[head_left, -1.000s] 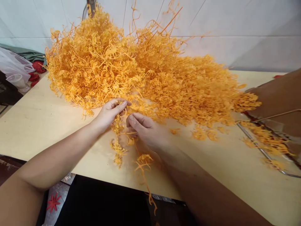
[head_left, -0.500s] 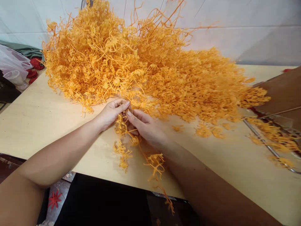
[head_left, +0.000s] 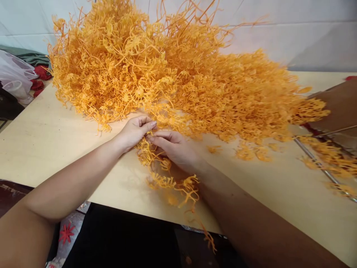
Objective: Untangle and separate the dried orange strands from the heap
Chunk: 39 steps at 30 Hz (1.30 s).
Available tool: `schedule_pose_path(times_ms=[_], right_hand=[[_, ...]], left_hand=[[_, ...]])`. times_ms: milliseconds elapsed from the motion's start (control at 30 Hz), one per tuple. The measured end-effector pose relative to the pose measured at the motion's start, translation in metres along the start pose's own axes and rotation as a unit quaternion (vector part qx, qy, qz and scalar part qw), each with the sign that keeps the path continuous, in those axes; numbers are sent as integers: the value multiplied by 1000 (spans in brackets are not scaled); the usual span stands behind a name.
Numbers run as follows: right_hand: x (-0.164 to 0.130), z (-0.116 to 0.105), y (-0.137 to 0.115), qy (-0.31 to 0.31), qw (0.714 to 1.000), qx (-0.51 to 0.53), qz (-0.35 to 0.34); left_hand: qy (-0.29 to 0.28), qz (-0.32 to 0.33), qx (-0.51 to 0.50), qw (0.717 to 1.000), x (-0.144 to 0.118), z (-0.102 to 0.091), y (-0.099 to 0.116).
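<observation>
Thumb and fingers of my left hand (head_left: 138,128) are closed in a pinch at the upper end of an orange plastic flower strand (head_left: 163,181). My right hand (head_left: 174,147) pinches the same strand just below and to the right, so the fingertips nearly meet. From there the strand dangles over the table, its spidery pieces trailing toward the table's front edge. Exactly what lies between the fingertips is partly hidden. Right behind my hands rises a large heap of the same orange plastic flowers (head_left: 117,74).
The pale tabletop (head_left: 36,137) meets a tiled wall (head_left: 279,41). Loose orange pieces lie to the right by a metal rod (head_left: 315,160) and a brown cardboard piece (head_left: 337,100). A white plastic bag (head_left: 16,70) sits far left. On the floor is a red star-shaped piece (head_left: 66,233).
The hanging part of the strand has swung to the right and spread out. My right hand has shifted slightly, and both hands keep their pinch. The view has moved a little.
</observation>
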State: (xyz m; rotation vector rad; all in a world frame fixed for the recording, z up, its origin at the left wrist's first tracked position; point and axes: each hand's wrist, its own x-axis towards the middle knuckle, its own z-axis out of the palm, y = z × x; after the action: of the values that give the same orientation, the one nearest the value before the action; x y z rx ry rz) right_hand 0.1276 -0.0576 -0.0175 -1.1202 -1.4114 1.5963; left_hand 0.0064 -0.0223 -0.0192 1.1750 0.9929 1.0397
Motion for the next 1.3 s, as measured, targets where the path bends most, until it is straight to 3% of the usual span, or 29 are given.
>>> schedule_pose_path(times_ms=[100,233,300,433,533,800,900,1100,1300], right_hand=[[-3,-1,-1,-24,999,-24,-19],[-12,7,-4,-160,983,-93,-5],[-12,12,-4,-143,987,-76,-6],[-3,8,0,-45,998,30,-31],[4,0,3,-21,996,73,-44],[7,-5,2,47,998,41,-23],[6,-6,1,43,998,44,-27],[4,-9,1,-18,998,28,-45],[3,-6,2,-33,996,51,-59]], left_hand=[[42,-21,12,999,4,1,1],[149,-86,-35,984,9,-12,10],[122,-94,-56,987,9,-21,14],[-12,-75,-22,997,3,-31,15],[-40,-38,34,998,-3,-29,15],[-190,7,171,967,-8,-38,21],[-188,-2,149,971,-5,-38,17],[-115,-11,14,993,0,-27,8],[-64,13,14,998,1,-19,2]])
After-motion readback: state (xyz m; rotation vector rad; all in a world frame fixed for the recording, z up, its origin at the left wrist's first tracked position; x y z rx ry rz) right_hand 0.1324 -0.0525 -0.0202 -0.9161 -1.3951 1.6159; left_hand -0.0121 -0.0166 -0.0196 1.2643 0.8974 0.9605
